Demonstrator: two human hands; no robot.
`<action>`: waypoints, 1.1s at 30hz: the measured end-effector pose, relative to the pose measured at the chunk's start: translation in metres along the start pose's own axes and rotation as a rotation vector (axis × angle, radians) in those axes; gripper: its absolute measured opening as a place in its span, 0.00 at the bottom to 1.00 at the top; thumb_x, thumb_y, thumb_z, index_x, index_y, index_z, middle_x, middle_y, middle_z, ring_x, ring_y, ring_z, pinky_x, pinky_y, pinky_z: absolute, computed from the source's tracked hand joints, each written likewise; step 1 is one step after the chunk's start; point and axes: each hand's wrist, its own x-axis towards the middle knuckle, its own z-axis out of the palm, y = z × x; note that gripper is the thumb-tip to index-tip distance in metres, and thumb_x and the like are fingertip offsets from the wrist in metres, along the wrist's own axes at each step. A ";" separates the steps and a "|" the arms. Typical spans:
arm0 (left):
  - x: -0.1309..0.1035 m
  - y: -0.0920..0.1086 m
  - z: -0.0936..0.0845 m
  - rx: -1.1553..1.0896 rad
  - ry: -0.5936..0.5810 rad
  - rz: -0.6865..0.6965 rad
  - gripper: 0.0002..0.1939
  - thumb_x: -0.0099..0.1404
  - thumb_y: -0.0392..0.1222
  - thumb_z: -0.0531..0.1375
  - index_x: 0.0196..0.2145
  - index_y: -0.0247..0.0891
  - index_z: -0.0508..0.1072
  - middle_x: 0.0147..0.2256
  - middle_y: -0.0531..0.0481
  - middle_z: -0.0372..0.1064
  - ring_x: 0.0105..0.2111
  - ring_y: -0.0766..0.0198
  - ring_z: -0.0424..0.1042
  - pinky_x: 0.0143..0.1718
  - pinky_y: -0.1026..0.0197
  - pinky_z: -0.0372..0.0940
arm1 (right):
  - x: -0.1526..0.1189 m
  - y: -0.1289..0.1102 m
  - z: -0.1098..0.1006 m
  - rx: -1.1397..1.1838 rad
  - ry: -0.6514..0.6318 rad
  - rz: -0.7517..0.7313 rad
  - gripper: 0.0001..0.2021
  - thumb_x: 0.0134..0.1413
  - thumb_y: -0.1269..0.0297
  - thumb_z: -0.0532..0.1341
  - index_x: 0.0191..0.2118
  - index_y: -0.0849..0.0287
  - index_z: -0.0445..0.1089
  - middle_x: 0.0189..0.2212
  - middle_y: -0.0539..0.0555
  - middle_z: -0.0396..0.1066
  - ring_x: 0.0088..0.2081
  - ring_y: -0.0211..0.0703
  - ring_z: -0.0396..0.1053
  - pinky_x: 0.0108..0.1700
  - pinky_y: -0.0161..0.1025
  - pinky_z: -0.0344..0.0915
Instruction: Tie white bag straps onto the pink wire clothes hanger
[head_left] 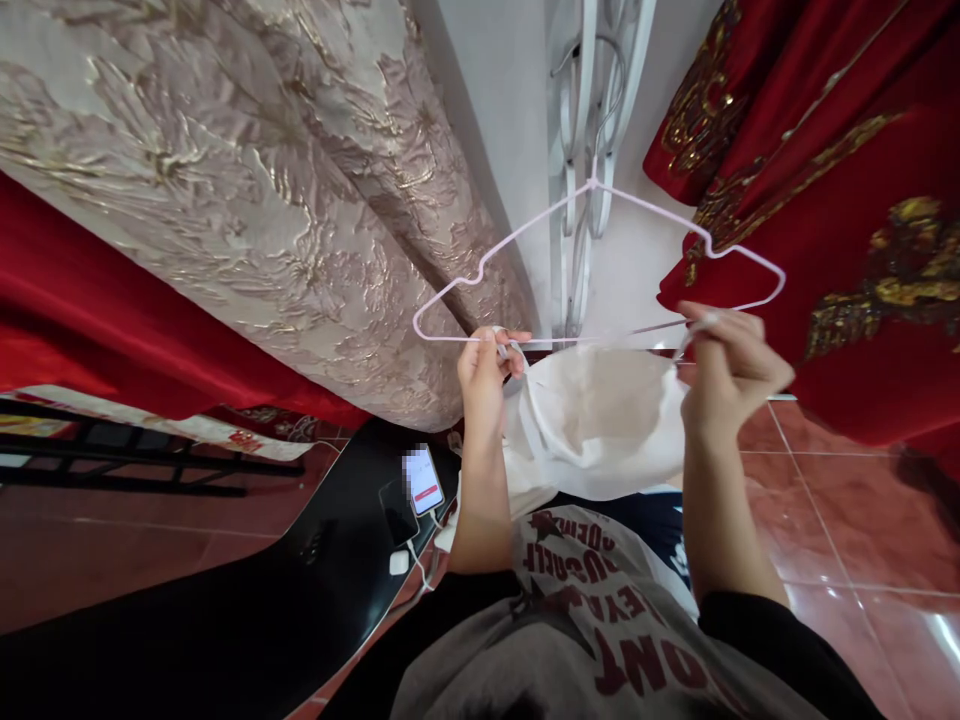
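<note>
A: Grip status?
B: Left hand [489, 362] curled, pinching a white strap [519, 355] at the lower bar of the pink hanger [592, 184]. Right hand [726, 368] pinched on the other strap [682, 343], slightly blurred, near that bar.
A: White garment [634, 465]?
B: Between both hands, just below the hanger.

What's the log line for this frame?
left hand: holding white strap; right hand: holding other strap; white garment: below pink hanger

The thin pale-pink hanger [592, 184] looks smooth, the white cloth garment [600, 465] matt, the curved black desk [247, 600] glossy, the beige-gold floral cloth [300, 220] rough.
</note>
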 end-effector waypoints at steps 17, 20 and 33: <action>0.021 0.025 -0.071 0.172 0.426 0.540 0.11 0.65 0.34 0.63 0.40 0.43 0.85 0.52 0.48 0.83 0.49 0.60 0.83 0.36 0.66 0.72 | 0.000 0.000 0.008 -0.097 -0.465 -0.070 0.18 0.71 0.65 0.59 0.59 0.46 0.80 0.41 0.50 0.86 0.42 0.47 0.78 0.55 0.53 0.69; 0.029 0.046 -0.068 0.260 0.281 0.536 0.13 0.66 0.34 0.64 0.42 0.45 0.87 0.48 0.50 0.85 0.48 0.58 0.83 0.46 0.59 0.76 | -0.002 -0.001 0.009 -0.071 -0.488 -0.067 0.19 0.72 0.66 0.59 0.60 0.45 0.79 0.41 0.50 0.85 0.43 0.47 0.78 0.55 0.53 0.69; 0.056 0.093 -0.031 0.577 -0.366 0.406 0.09 0.72 0.50 0.69 0.42 0.45 0.86 0.28 0.51 0.77 0.30 0.60 0.75 0.40 0.54 0.72 | -0.015 -0.003 0.009 -0.042 -0.462 -0.063 0.20 0.71 0.67 0.60 0.63 0.46 0.77 0.41 0.51 0.85 0.44 0.46 0.78 0.55 0.51 0.70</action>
